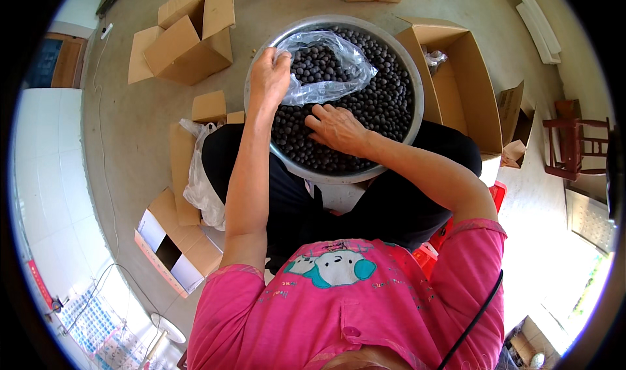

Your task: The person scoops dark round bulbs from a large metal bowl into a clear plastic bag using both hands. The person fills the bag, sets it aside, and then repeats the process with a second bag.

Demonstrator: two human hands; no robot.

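A wide metal basin (418, 86) in front of my legs is heaped with small, dark, round fruits (385, 103) whose exact kind I cannot make out. On the heap lies a clear plastic bag (306, 95), its mouth spread wide and a load of the same fruits inside. My left hand (270, 76) grips the bag's left edge, thumb up and fingers curled round the film. Just below the bag, my right hand (338, 130) rests on the loose fruits with bent fingers closed among them. Its fingertips are partly hidden by the fruits.
Open cardboard boxes stand around me: one at far left (189, 47), one right of the basin (479, 89), another at lower left (176, 239). A white plastic bag (207, 181) hangs at a left box. A wooden chair (574, 138) stands far right.
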